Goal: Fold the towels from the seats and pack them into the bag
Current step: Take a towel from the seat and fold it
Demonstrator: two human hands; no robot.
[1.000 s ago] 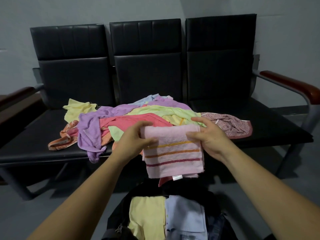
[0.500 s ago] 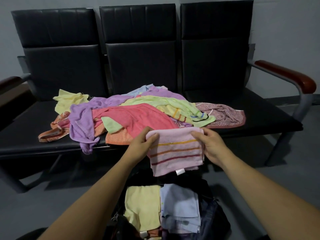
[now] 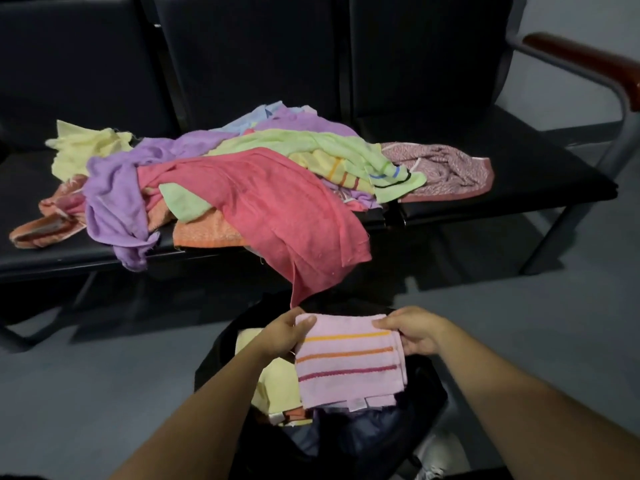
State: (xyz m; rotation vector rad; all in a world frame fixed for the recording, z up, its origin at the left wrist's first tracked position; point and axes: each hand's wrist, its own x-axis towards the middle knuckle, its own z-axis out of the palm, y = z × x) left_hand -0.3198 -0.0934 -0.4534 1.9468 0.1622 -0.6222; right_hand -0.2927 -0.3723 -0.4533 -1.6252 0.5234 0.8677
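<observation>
A person held a folded pink striped towel [image 3: 349,365] over the open mouth of a black bag [image 3: 214,358] on the floor, in front of a row of black seats [image 3: 502,168]. The left hand [image 3: 287,336] gripped the towel's upper left corner, thumb on top. The right hand [image 3: 414,330] pinched the upper right corner. The towel hung from those two corners, its lower edge reaching down into the bag beside a folded yellow towel [image 3: 273,382] already packed there.

The cloth looked light, soft and limp, likely to sag or fall open if held at one point only. Holding both top corners, or gripping across the folded edge, seemed the surest way to keep the layers together while lowering it. It was neither fragile nor slippery.

A loose heap remained on the seats, with a coral towel [image 3: 277,209] spilling over the front edge, a purple towel [image 3: 114,188] to its left and a light green towel [image 3: 311,147] behind.

The fingers under the pink towel were hidden, as was whatever lay directly beneath it. The forearms and the frame's lower edge cut off much of the bag, so how full it was could not be judged. A pale shape [image 3: 433,455] beside the bag was too blurred to identify.
</observation>
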